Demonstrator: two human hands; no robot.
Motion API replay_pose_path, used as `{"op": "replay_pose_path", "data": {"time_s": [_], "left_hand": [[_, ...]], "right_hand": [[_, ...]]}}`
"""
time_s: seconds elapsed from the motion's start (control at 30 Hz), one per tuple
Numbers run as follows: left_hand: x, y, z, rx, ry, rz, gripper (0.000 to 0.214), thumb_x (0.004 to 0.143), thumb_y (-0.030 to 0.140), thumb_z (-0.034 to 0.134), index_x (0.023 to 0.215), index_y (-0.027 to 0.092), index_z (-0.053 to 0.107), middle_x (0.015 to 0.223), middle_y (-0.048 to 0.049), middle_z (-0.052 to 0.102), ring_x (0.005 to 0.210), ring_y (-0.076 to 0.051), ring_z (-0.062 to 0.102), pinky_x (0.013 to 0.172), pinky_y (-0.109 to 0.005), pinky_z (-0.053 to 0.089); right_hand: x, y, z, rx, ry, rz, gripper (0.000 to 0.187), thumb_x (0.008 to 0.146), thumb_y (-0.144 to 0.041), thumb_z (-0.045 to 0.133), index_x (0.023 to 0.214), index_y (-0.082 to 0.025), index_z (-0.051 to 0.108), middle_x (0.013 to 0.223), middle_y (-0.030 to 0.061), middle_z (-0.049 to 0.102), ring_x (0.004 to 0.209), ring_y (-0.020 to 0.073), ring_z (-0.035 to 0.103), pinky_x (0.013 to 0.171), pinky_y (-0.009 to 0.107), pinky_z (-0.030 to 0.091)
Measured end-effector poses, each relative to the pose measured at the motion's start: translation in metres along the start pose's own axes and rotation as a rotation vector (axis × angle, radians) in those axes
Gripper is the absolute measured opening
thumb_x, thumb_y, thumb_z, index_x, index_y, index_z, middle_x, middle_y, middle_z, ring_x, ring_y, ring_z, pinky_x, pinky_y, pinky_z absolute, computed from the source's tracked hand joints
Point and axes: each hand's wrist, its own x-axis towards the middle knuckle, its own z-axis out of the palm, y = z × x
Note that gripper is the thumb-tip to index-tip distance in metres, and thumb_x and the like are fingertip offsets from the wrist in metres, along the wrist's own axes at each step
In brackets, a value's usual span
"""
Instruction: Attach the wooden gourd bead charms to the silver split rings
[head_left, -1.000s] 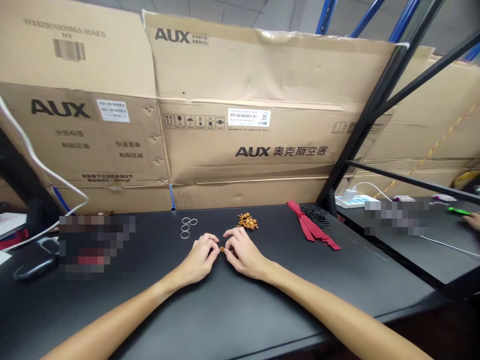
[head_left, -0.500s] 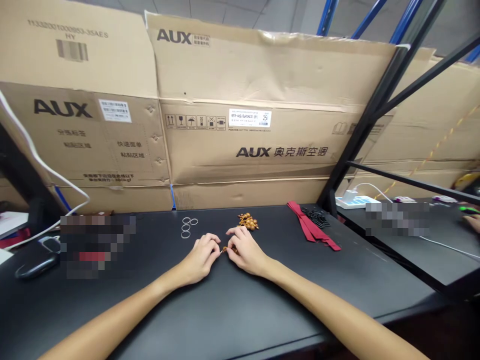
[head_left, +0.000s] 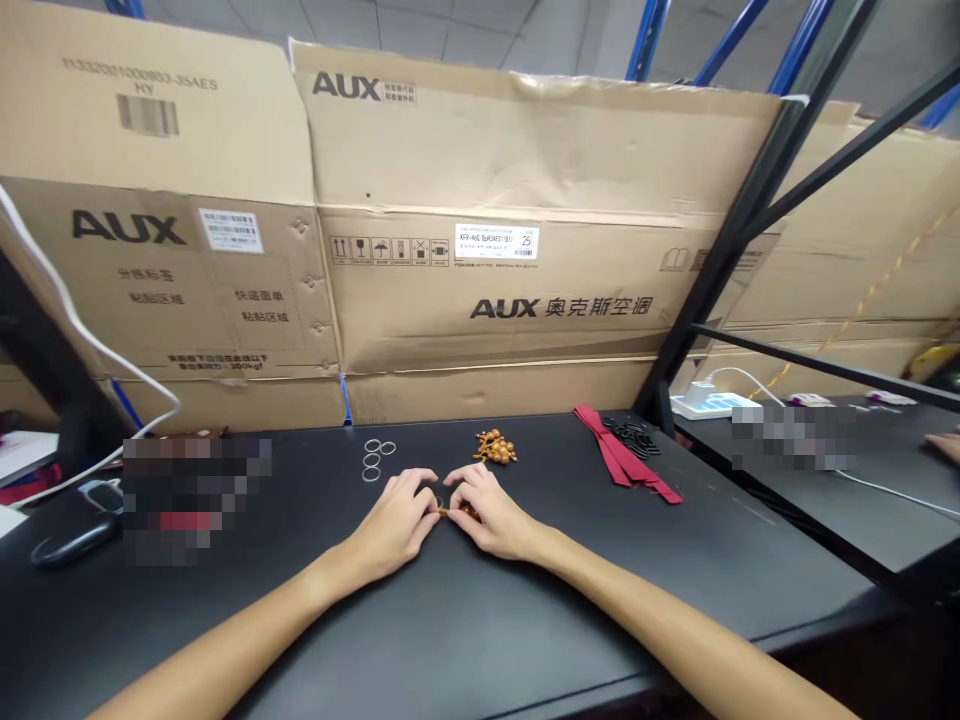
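Close together over the black table, my left hand [head_left: 405, 515] and my right hand [head_left: 489, 512] are both closed in a pinch. A brown beaded charm [head_left: 469, 511] is partly hidden under my right fingers, and its short cord [head_left: 444, 513] spans the gap to my left fingertips. A thin metal ring shows faintly at my left fingertips, mostly covered. Beyond my right hand lies a pile of brown beaded charms [head_left: 496, 447]. Several silver split rings [head_left: 371, 460] lie flat beyond my left hand.
Red ribbon strips [head_left: 622, 450] and a heap of black clasps or cords [head_left: 634, 436] are at the back right. A black mouse-like object [head_left: 75, 540] sits at left. Cardboard panels [head_left: 495, 340] wall the back. At far right another person's hand [head_left: 945, 445] shows.
My hands have come slightly nearer the camera and my left fingers have shifted at the cord. The view has tilted up a little. The rings and charm pile stay put.
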Motion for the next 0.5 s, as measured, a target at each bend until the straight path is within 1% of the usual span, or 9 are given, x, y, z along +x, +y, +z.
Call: {"op": "replay_pose_path", "data": {"time_s": [0.1, 0.17, 0.27, 0.37, 0.5], "left_hand": [[0.0009, 0.0, -0.0014, -0.012, -0.017, 0.025, 0.014, 0.093, 0.018, 0.045, 0.084, 0.02, 0.056, 0.12, -0.0085, 0.052, 0.114, -0.025, 0.048, 0.094, -0.042, 0.042], [0.0011, 0.0005, -0.0026, -0.027, -0.024, 0.018, 0.013, 0.093, 0.019, 0.047, 0.085, 0.02, 0.057, 0.121, -0.008, 0.051, 0.114, -0.024, 0.048, 0.095, -0.042, 0.042], [0.0008, 0.0023, -0.0039, -0.047, -0.017, -0.007, 0.009, 0.091, 0.025, 0.052, 0.085, 0.02, 0.058, 0.123, -0.0086, 0.05, 0.115, -0.026, 0.047, 0.096, -0.043, 0.041], [0.0004, 0.0038, -0.0043, -0.052, -0.013, -0.006, 0.013, 0.092, 0.024, 0.05, 0.084, 0.019, 0.059, 0.123, -0.0086, 0.051, 0.115, -0.025, 0.047, 0.096, -0.043, 0.041], [0.0009, 0.003, -0.0045, -0.066, -0.016, 0.009, 0.015, 0.091, 0.021, 0.051, 0.081, 0.02, 0.063, 0.122, -0.0077, 0.052, 0.113, -0.025, 0.048, 0.096, -0.044, 0.041]], "right_hand": [[0.0002, 0.0051, 0.0017, -0.048, 0.046, 0.053, 0.01, 0.089, -0.017, 0.053, 0.079, -0.019, 0.054, 0.109, 0.0101, 0.056, 0.106, 0.0237, 0.048, 0.091, 0.045, 0.042], [0.0001, 0.0074, 0.0019, -0.059, 0.071, 0.075, 0.011, 0.089, -0.016, 0.053, 0.078, -0.019, 0.054, 0.108, 0.0101, 0.056, 0.105, 0.024, 0.048, 0.091, 0.046, 0.042], [-0.0004, 0.0048, 0.0006, -0.011, 0.056, 0.037, 0.011, 0.089, -0.017, 0.054, 0.079, -0.019, 0.053, 0.109, 0.0093, 0.056, 0.105, 0.023, 0.048, 0.092, 0.045, 0.042], [-0.0002, 0.0, -0.0006, 0.04, 0.039, -0.013, 0.009, 0.088, -0.016, 0.054, 0.08, -0.019, 0.053, 0.112, 0.009, 0.055, 0.107, 0.022, 0.047, 0.093, 0.043, 0.042], [0.0007, 0.0023, 0.0002, -0.013, 0.063, 0.006, 0.01, 0.088, -0.016, 0.055, 0.078, -0.019, 0.053, 0.11, 0.0096, 0.056, 0.105, 0.0232, 0.048, 0.091, 0.044, 0.043]]}}
